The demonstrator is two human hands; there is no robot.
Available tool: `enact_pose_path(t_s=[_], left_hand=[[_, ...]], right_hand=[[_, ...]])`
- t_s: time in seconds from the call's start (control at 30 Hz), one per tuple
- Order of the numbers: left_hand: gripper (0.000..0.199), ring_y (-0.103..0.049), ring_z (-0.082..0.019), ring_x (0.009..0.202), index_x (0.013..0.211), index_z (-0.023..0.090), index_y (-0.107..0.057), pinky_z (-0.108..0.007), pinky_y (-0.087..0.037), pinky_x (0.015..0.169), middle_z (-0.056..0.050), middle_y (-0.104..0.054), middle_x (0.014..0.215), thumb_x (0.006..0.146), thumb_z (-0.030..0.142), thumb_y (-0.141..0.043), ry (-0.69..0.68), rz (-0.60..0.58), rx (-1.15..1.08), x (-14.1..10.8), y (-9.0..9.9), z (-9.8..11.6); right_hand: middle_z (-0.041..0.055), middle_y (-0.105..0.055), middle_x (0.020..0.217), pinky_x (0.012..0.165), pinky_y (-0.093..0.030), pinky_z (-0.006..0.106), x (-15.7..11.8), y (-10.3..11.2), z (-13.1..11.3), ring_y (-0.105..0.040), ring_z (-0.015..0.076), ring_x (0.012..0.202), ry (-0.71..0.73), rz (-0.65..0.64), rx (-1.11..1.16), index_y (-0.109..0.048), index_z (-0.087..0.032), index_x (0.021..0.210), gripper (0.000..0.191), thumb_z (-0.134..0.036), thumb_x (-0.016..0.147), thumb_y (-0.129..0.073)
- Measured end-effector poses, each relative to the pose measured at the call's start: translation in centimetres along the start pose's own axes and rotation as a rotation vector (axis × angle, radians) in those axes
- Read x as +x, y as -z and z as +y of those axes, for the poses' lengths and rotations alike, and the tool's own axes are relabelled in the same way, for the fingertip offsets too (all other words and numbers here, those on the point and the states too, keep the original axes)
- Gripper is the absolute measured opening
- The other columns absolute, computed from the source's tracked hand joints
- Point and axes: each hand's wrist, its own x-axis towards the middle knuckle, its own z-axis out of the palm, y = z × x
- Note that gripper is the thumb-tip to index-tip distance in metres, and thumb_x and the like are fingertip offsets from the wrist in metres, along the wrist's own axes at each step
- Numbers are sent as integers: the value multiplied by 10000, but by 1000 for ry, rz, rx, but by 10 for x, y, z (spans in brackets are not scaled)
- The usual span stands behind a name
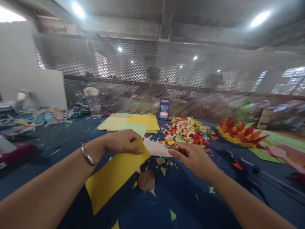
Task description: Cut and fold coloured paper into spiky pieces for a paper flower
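Note:
My left hand (128,141) pinches the upper right end of a yellow paper strip (111,178) that slants down toward me. Closed around dark scissors (169,147), my right hand (190,157) has their narrow tip pointing left; the rest of them is mostly hidden by the fingers. A pale pink paper sheet (157,149) is between the two hands. Below it lies a round brown disc (146,180) with a line across it, among small paper scraps (161,161).
Behind my hands are stacked yellow and pale green sheets (143,122), a propped phone (164,108) and a heap of colourful paper pieces (187,130). Pointed orange-and-yellow paper shapes (241,132) stand right. A plastic cup (93,101) stands left, before a perforated screen (133,63).

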Motion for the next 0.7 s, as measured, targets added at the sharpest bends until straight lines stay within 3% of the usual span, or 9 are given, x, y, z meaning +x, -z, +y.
enact_pose_path(t_s=[0.1,0.17,0.23,0.3,0.37,0.5,0.57,0.7], left_hand=[[213,-601,-194,637,793,186,-646,-255,-407,548,-21,-659,716,692,368,-601,58,155,328,-2,20,-16],[239,-601,-228,751,854,187,-659,-290,-419,646,-43,-666,815,656,302,-592,80,335,565,0,25,-25],[287,-575,-252,862,920,183,-649,-322,-412,734,-75,-646,902,665,292,-575,54,524,711,2,24,-26],[257,-546,-255,913,915,194,-648,-332,-399,761,-82,-625,924,709,308,-545,-22,612,755,5,15,-19],[201,-546,-232,872,843,205,-658,-309,-396,715,-68,-624,908,741,310,-521,-76,571,691,10,1,-7],[163,-551,-214,786,793,197,-672,-293,-367,657,-61,-635,824,692,259,-560,-164,319,585,27,-30,14],[136,-550,-220,751,731,184,-672,-304,-353,656,-61,-636,758,620,210,-596,-143,276,492,37,-41,17],[107,-489,-144,504,644,198,-640,-274,-327,561,6,-579,523,575,150,-573,-110,232,358,47,-48,13]], right_hand=[[-44,-380,505,448,-218,240,1,1,3,-350,97,472,-22,-8,-74,-394,-191,581,434,-517,865,-435],[-38,-397,493,447,-216,244,1,0,4,-362,100,465,-35,-31,-132,-393,-192,570,433,-516,851,-451],[-25,-432,493,451,-218,249,1,0,6,-384,106,467,-50,-61,-192,-406,-190,556,433,-516,834,-474],[-12,-465,502,453,-218,254,0,-1,7,-406,114,472,-67,-85,-235,-430,-189,550,432,-520,821,-487],[-5,-482,507,450,-216,254,0,-1,8,-421,118,475,-79,-94,-251,-443,-189,547,433,-524,818,-487],[1,-493,504,451,-225,255,2,0,11,-439,120,477,-79,-75,-250,-446,-186,543,449,-537,823,-473],[6,-506,517,455,-234,255,2,1,13,-448,120,484,-85,-74,-240,-463,-184,554,444,-540,820,-478],[14,-523,532,457,-243,254,2,3,15,-457,121,495,-113,-92,-220,-481,-182,566,428,-530,815,-492]])
